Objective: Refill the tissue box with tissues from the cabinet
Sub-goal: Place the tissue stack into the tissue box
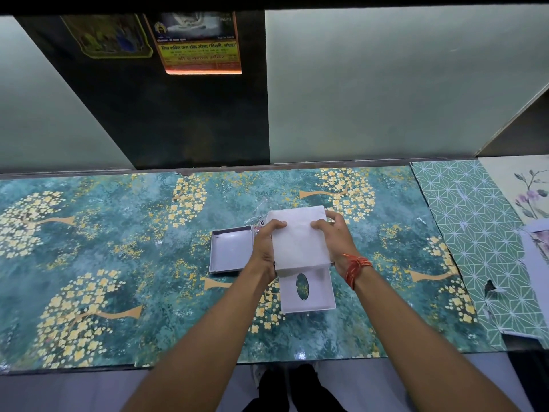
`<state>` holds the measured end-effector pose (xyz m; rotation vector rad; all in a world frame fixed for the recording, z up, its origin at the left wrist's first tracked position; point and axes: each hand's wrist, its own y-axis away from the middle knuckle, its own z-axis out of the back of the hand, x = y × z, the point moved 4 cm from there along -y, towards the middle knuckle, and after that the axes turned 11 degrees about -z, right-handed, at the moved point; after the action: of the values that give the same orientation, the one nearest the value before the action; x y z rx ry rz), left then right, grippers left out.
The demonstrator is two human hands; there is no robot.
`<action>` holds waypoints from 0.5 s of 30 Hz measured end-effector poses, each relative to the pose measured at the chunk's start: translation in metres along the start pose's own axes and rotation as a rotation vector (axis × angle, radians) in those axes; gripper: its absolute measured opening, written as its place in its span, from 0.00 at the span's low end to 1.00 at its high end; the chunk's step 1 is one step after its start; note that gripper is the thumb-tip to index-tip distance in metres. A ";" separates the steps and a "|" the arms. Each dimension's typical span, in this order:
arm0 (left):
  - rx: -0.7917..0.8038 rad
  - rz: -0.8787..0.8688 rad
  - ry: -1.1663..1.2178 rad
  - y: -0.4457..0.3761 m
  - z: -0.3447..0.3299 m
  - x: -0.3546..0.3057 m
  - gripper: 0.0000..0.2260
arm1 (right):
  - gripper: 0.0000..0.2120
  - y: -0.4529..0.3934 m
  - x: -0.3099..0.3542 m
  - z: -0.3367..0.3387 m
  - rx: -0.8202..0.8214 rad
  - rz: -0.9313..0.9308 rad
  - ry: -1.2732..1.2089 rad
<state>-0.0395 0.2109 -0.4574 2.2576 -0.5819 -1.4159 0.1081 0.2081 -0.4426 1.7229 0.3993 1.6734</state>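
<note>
While both hands are gripping the tissue stack (298,237) from its sides, left hand (265,243) and right hand (337,236) with fingers curled over the top, it's hovering just above the counter (118,263). The box piece with the oval slot (307,288) is lying right under it, with the open tray half (230,251) sitting beside the left hand. I'm guessing the soft stack could be sagging or fanning out if either side's squeeze is loosening, and catching on the rim.

Counter surroundings.
Floral sheet (118,233) covering counter; calendar (199,43) hanging behind; geometric sheet (475,233) lying right.
</note>
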 end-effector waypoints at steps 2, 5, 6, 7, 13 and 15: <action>-0.033 -0.005 -0.039 0.002 0.001 0.004 0.12 | 0.16 0.002 -0.006 0.003 0.010 -0.031 0.073; -0.077 -0.006 -0.215 0.007 0.006 0.018 0.15 | 0.17 0.003 -0.024 0.009 -0.048 -0.037 0.203; -0.096 -0.022 -0.283 0.010 0.009 0.023 0.12 | 0.18 0.005 -0.032 0.011 -0.078 -0.037 0.235; -0.113 -0.041 -0.360 0.012 0.013 0.027 0.09 | 0.18 0.007 -0.040 0.013 -0.107 -0.043 0.261; -0.128 -0.217 -0.811 0.025 0.028 0.042 0.07 | 0.18 0.016 -0.068 0.012 -0.232 0.021 0.458; -0.136 -0.275 -0.933 0.028 0.028 0.041 0.11 | 0.17 0.018 -0.068 0.009 -0.291 0.065 0.571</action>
<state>-0.0525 0.1615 -0.4835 1.5042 -0.4093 -2.5568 0.1040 0.1489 -0.4815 1.0422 0.3339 2.1425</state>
